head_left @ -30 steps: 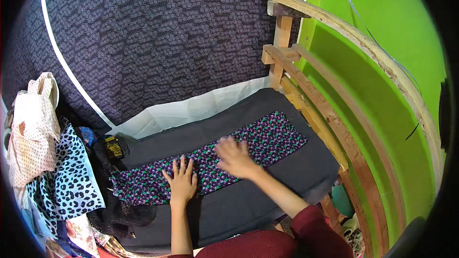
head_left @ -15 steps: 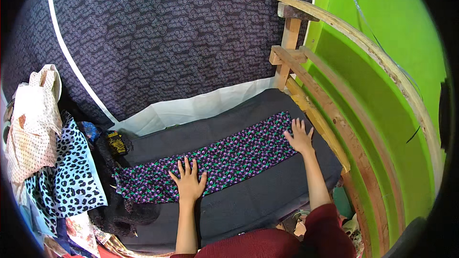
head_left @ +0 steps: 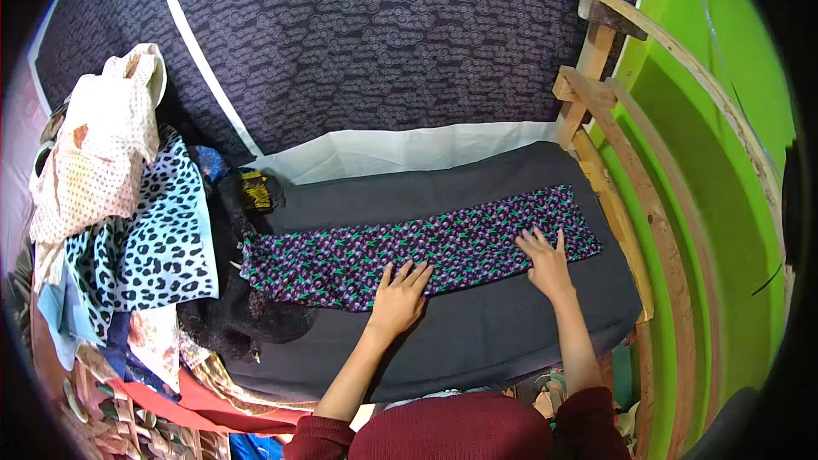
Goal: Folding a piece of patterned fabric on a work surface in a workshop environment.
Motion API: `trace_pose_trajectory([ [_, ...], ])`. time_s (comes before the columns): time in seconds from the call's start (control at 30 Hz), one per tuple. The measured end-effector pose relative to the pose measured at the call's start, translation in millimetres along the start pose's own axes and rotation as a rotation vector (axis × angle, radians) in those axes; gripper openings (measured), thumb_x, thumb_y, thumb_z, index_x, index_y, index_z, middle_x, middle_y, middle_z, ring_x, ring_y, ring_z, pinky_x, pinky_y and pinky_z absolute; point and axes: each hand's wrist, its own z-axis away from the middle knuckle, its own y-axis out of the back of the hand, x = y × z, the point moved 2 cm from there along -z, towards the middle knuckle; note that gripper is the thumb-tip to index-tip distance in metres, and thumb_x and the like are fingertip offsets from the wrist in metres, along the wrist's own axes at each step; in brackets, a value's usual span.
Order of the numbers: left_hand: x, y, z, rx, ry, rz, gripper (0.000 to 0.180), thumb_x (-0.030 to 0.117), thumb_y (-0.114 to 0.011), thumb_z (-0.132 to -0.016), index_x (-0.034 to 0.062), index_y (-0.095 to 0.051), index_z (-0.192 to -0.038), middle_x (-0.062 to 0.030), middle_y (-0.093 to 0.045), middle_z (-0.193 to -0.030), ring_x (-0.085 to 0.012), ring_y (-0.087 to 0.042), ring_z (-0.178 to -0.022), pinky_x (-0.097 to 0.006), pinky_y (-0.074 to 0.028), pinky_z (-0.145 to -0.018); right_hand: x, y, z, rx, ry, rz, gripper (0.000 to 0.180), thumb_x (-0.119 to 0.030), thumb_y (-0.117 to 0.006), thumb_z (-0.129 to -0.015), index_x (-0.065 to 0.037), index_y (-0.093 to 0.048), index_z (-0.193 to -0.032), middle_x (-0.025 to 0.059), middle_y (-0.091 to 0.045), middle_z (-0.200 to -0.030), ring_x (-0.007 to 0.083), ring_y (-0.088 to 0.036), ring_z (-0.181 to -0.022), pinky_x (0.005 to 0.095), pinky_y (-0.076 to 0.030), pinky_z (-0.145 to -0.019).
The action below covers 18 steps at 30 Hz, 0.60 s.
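A long folded floral cloth (head_left: pixel 460 243), dark with purple flowers and green leaves, lies flat across a dark grey padded surface (head_left: pixel 477 324). My left hand (head_left: pixel 398 298) rests on its near edge, around the middle, fingers spread a little. Farther right, my right hand (head_left: pixel 547 266) lies on the near part of the cloth with fingers stretched and thumb apart. Neither hand grips anything. The cloth's left end is crumpled slightly beside a heap of black lacy fabric (head_left: pixel 247 315).
On the left is a pile of clothes: a cream dotted garment (head_left: pixel 106 153) over a light blue leopard-print cloth (head_left: pixel 166 247). A wooden rail frame (head_left: pixel 643 196) runs along the right, before a green wall (head_left: pixel 724 102). A dark patterned curtain (head_left: pixel 383 43) hangs behind.
The view has shifted, so the scene sits farther right. My right hand has moved from the cloth's right end leftward onto its near side. My left hand has slid right along the near edge.
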Motion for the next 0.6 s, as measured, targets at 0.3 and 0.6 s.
trace_pose_trajectory([
  [0.3, -51, 28, 39, 0.138, 0.11, -0.203, 0.046, 0.002, -0.052, -0.076, 0.0081, -0.053, -0.121, -0.0085, -0.054, -0.125, -0.0253, -0.048, -0.119, -0.044, -0.032, -0.102, 41, 38, 17, 0.324, -0.011, -0.004, 0.057, 0.019, -0.049, -0.055, -0.003, -0.066, -0.104, 0.0118, -0.064, -0.109, 0.0272, -0.052, -0.116, 0.0481, -0.021, -0.11],
  [0.6, -94, 67, 58, 0.228, 0.038, -0.472, 0.038, 0.007, -0.053, -0.076, 0.011, -0.059, -0.114, -0.002, -0.061, -0.114, -0.0235, -0.054, -0.11, -0.042, -0.038, -0.091, 72, 23, 59, 0.226, -0.046, -0.059, 0.065, 0.023, -0.048, -0.054, -0.005, -0.064, -0.11, 0.0109, -0.061, -0.116, 0.0284, -0.049, -0.12, 0.0466, -0.02, -0.111],
])
